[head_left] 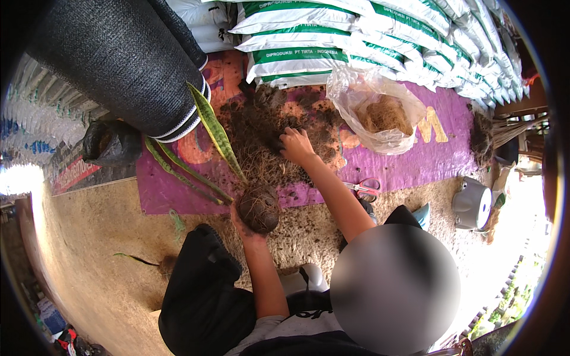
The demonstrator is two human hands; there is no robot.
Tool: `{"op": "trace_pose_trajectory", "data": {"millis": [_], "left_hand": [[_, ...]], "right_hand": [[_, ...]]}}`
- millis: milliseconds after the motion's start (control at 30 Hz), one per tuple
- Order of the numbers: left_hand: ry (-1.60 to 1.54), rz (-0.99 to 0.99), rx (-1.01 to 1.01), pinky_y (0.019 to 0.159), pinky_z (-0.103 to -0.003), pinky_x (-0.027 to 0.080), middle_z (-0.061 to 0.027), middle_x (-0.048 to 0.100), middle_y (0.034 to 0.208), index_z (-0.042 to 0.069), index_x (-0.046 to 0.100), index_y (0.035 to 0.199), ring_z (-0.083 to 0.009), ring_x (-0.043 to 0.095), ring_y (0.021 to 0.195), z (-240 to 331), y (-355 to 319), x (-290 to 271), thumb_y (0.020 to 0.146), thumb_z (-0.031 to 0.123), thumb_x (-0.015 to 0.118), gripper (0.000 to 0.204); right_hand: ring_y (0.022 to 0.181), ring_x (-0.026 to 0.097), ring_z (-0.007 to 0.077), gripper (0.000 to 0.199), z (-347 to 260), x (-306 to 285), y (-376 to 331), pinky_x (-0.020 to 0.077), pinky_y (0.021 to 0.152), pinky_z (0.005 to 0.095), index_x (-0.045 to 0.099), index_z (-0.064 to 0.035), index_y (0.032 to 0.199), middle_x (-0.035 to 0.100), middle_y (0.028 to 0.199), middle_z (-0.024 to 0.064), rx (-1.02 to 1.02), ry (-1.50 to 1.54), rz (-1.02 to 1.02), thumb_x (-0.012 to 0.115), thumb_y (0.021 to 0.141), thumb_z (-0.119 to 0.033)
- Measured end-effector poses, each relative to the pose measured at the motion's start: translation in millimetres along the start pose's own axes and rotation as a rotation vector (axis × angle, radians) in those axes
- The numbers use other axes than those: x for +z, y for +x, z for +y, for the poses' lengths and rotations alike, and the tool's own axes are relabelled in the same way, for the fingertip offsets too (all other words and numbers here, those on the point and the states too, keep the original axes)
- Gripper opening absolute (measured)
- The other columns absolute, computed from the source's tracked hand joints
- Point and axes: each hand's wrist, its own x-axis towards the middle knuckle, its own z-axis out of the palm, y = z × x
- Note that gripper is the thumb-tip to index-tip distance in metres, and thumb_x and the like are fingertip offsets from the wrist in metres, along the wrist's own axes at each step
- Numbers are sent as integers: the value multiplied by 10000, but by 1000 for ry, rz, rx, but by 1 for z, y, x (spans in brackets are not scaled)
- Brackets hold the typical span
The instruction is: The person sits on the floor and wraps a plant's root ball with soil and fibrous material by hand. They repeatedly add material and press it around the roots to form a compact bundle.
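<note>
At frame centre, the left hand [244, 228] cups a snake plant's root ball [259, 207]. The right hand [295, 145], fingers curled, digs into the soil heap [261, 121] above. Upper right, an open clear plastic bag [375, 113] holds brown fibre [387, 114].

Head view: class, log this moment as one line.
left hand: holds plant root ball | right hand: in soil pile | scissors: on mat

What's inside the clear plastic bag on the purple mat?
The clear plastic bag holds a brown, fibrous clump, seen through its open top. Whatever lies beneath the clump is covered.
</note>
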Motion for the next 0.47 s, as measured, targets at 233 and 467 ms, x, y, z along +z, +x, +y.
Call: {"op": "trace_pose_trajectory", "data": {"millis": [233, 467], "left_hand": [[-9, -4, -6, 774, -453, 529, -156, 610, 1075, 15, 535, 1166, -303, 610, 952, 1, -3, 8, 882, 378, 419, 476], [-25, -121, -24, 785, -437, 529, -163, 616, 1070, 1, 534, 1170, -301, 624, 922, -1, 7, -6, 885, 379, 438, 483]], "right_hand": [[928, 606, 338, 469, 14, 0, -1, 494, 762, 380, 543, 27, 1139, 610, 1042, 190, 52, 459, 90, 715, 742, -154], [926, 629, 294, 457, 29, 2, 15, 489, 776, 374, 569, 66, 1087, 639, 992, 208, 251, 1039, 187, 717, 748, -202]]}}
